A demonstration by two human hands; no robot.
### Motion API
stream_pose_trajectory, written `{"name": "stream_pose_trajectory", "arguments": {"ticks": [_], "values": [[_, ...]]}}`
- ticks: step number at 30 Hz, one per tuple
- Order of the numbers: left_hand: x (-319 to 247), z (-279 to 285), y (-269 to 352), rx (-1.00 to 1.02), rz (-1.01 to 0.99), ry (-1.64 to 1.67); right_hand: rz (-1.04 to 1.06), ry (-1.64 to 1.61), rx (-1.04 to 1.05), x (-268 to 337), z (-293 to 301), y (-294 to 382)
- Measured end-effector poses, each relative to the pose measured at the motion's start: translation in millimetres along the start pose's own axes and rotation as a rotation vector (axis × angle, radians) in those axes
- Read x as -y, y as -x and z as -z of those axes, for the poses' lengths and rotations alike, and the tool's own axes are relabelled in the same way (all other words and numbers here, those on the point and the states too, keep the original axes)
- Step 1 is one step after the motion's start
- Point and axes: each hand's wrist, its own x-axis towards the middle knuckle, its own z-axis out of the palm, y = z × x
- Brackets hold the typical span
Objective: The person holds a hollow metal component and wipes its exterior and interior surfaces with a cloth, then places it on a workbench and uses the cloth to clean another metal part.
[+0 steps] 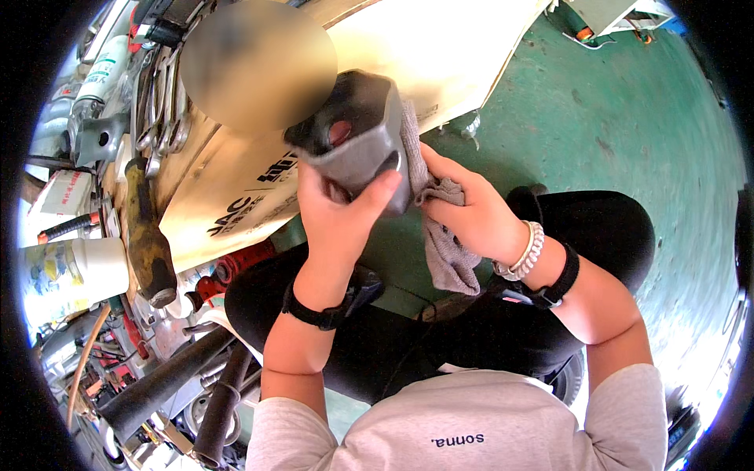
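My left hand (pixel 341 206) grips a dark grey, angular open housing (pixel 365 156) from below, with the thumb along its side. A round reddish-brown spot shows inside the housing. On the housing's right side, my right hand (pixel 459 206) holds a grey-brown cloth (pixel 450 259), which touches the housing wall and hangs down below the fingers. Both hands are above the lap, beside a cardboard sheet (pixel 265 194) with printing. A blurred patch hides what lies at the housing's upper left.
At left lie several steel wrenches (pixel 159 112), a worn screwdriver handle (pixel 147 235), a white tub (pixel 100 271) and a spray can (pixel 106 68). Dark metal pipes (pixel 171 374) stand lower left. A white cabinet (pixel 612 17) is at the upper right on the green floor (pixel 589 118).
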Motion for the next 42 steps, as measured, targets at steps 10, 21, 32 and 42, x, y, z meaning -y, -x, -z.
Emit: {"name": "stream_pose_trajectory", "arguments": {"ticks": [10,21,32,42], "values": [[0,5,8,0.141,-0.227,-0.059,-0.216,-0.670,0.087,17,3,-2],[8,0,11,0.145,0.043,-0.266,0.341,0.142,-0.129,21,17,-4],[1,18,-12,0.480,-0.298,-0.310,0.411,0.318,0.090,41,44,-11],[4,-13,-4,-0.017,-0.178,0.324,0.492,0.530,-0.099,26,0,4]]}}
